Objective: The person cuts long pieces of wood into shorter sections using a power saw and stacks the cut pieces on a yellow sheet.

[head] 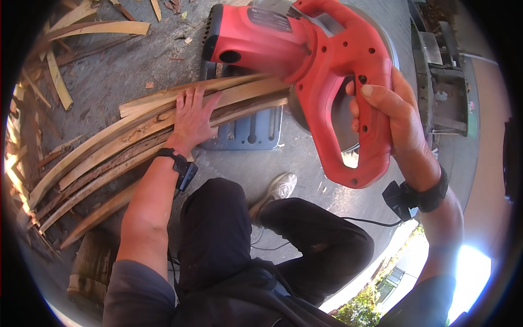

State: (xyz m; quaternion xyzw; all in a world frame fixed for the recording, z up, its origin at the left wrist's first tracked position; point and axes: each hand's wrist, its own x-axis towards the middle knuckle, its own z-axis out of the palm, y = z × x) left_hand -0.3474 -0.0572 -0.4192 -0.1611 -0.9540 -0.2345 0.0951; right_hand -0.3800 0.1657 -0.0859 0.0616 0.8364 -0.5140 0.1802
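Observation:
My left hand (194, 116) lies palm down over a bundle of long wooden strips (135, 122), holding them against the saw base. Some of the strips carry bark, and their right ends run under the red motor housing. My right hand (394, 104) is wrapped around the D-shaped handle of a red chop saw (318, 61), thumb on top near a black button. Below the strips shows the grey-blue metal base (249, 133) with slots in it. Through the handle loop I see part of a grey disc; its cutting edge at the wood is hidden.
Loose offcuts (61, 77) litter the concrete floor on the left. A log (90, 265) lies by my left elbow. My shoe (282, 186) is just below the saw base. A black cable (367, 221) hangs from my right wrist device. Wooden framework (443, 77) stands at right.

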